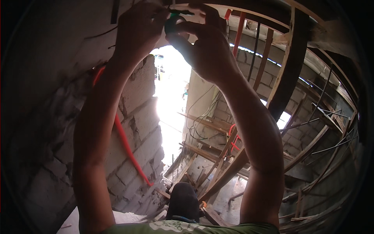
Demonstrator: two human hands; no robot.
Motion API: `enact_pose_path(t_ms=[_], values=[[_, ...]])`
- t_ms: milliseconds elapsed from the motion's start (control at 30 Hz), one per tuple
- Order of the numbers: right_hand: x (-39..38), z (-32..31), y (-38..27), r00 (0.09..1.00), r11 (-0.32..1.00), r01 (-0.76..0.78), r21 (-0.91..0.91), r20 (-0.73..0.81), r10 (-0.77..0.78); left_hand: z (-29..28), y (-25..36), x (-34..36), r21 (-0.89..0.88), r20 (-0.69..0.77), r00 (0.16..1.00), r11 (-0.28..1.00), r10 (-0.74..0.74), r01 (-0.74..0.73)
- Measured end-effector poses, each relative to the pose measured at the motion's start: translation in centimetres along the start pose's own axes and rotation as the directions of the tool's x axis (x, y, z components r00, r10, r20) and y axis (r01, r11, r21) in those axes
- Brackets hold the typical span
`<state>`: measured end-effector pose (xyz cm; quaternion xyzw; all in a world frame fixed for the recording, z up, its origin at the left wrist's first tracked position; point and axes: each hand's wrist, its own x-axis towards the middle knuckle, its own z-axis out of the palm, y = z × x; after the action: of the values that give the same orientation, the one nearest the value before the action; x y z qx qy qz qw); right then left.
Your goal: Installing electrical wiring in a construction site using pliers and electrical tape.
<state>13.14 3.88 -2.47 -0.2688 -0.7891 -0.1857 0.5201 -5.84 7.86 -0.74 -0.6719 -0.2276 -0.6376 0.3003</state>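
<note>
Both my arms reach up toward the top of the view. My right hand point(202, 50) grips a roll of green tape point(170, 25) between thumb and index finger. Close beside it, my left hand point(142, 29) has its fingers closed at a short green strip point(181, 12) above the roll, apparently tape; its fingertips are partly hidden. Dark rods or wires stick out of the grey wall point(89, 27) around my hands.
A block wall point(138, 113) with an orange conduit point(132, 156) borders a bright opening point(171, 89). To the right are timber posts point(288, 66), more orange pipes point(239, 31), hanging wires point(196, 124), loose planks and rods. My knee point(182, 197) shows below, among scrap wood.
</note>
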Motion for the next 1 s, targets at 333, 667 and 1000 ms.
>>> enact_pose_path(t_ms=[333,667,1000], values=[[1.8,1.6,3.8,0.943,0.92,0.332,0.209,-0.093,-0.319,-1.7,-1.1,-0.3,-0.198,0.291,0.931,0.966,0.223,-0.169],[2.5,0.3,2.6,0.889,0.459,-0.439,0.772,0.299,0.348,-0.8,-0.3,-0.7,-0.48,0.247,0.969,0.866,-0.023,0.143],[1.7,1.6,3.6,0.989,0.904,-0.101,0.416,-0.054,0.136,1.2,3.0,-0.6,-0.453,0.093,0.931,0.817,-0.354,0.356]])
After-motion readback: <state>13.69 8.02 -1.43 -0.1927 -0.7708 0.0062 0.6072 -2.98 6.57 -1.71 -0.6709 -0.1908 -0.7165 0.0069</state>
